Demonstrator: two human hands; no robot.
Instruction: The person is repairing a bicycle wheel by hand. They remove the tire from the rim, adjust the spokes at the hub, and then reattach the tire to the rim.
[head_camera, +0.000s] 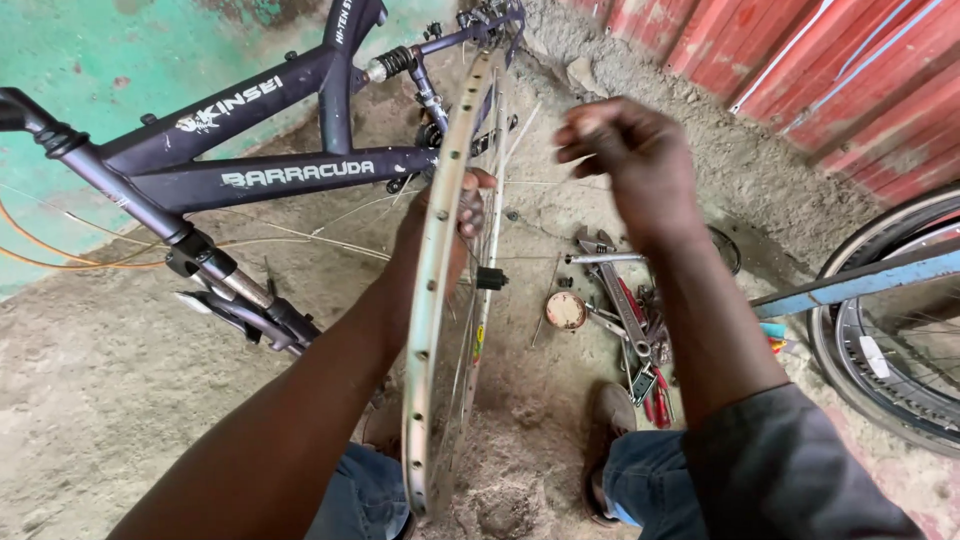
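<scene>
A bare wheel rim (440, 290) stands upright on the dirt between the person's knees. The left hand (462, 205) grips its edge, fingers wrapped around the metal. The right hand (625, 150) hovers just beside it, fingers pinched together, blurred. Wrenches (620, 300) lie nearby; a dark bike frame (270, 150) behind.

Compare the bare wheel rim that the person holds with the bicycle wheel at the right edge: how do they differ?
The bare rim has no tyre; the wheel at the right carries a black tyre. The left hand holds the rim upright, edge-on to the camera, while the right-hand wheel shows more of its side and no hand touches it. Both have thin metal spokes.
</scene>
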